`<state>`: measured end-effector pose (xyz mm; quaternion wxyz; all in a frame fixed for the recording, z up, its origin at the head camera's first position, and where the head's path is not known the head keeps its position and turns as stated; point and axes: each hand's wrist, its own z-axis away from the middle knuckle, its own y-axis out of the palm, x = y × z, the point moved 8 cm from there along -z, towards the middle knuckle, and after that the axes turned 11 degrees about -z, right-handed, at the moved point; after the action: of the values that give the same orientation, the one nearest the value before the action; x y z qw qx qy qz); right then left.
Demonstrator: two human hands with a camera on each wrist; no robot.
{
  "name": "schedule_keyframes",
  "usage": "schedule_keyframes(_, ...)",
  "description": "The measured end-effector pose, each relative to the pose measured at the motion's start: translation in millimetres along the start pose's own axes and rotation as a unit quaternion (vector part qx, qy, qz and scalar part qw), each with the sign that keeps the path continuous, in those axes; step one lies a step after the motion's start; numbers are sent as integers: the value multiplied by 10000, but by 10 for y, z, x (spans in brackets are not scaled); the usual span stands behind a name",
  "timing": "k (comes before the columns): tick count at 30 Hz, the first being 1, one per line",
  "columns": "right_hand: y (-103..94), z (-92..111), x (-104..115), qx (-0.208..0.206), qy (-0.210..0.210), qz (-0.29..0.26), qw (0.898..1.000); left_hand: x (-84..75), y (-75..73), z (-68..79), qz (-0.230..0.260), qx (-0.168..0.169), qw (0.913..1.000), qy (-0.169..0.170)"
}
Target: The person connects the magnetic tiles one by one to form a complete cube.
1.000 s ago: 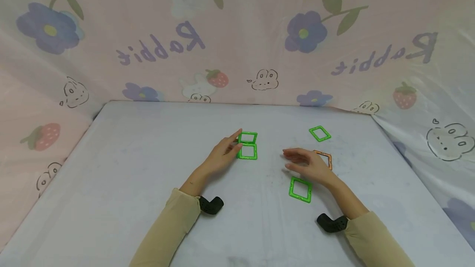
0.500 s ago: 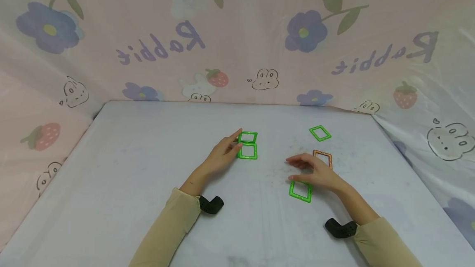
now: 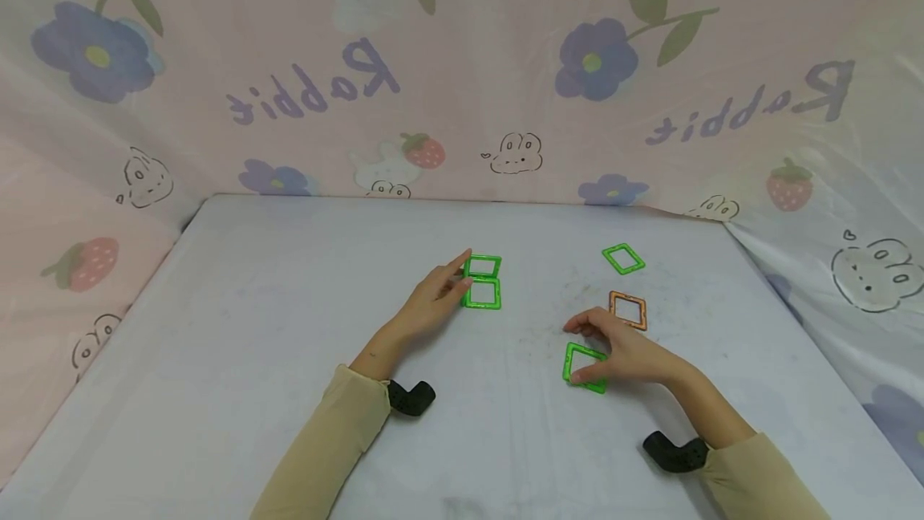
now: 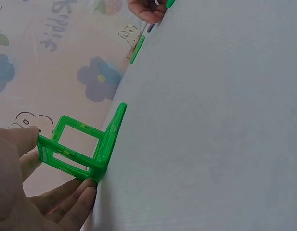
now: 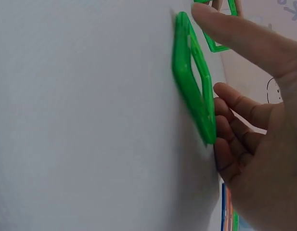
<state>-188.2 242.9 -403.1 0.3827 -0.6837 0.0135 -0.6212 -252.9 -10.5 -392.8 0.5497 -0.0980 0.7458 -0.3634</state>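
Observation:
Several green magnetic tiles (image 4: pixel 113 137), open square frames, are joined into an upright shape on the table. My left hand (image 3: pixel 426 303) holds this shape from its left side, with fingertips on two of its corners in the left wrist view. A single green magnetic tile (image 3: pixel 566 363) lies flat on the table to the right. Over it is my right hand (image 3: pixel 631 351), its thumb above the near edge and the other fingers beyond the far side. In the right wrist view the thumb (image 5: pixel 244 36) stands apart from that tile.
An orange magnetic tile (image 3: pixel 646 314) lies just beyond my right hand. Farther back lies another green magnetic tile (image 3: pixel 612 262). A white cloth covers the table (image 3: pixel 289 327), and a printed curtain (image 3: pixel 462 103) rises behind it.
My right hand has moved toward me and slightly right, from beside the orange tile to over the near green tile. My left hand and the joined tiles stay in place.

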Motion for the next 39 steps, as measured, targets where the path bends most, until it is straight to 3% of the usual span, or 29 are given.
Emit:
schedule_keyframes(11,23,21,60,-29,-103,493,9987,3,-1,3,-2,11,10000,-41)
schedule_keyframes(27,9,-19,163,-330,-47,750,9966,-13,-8,9,-72,-58,9999,-42)
schedule_keyframes(39,-13,-142,155,-518,-59,558,9971,17,2,-3,-71,-13,10000,-49)
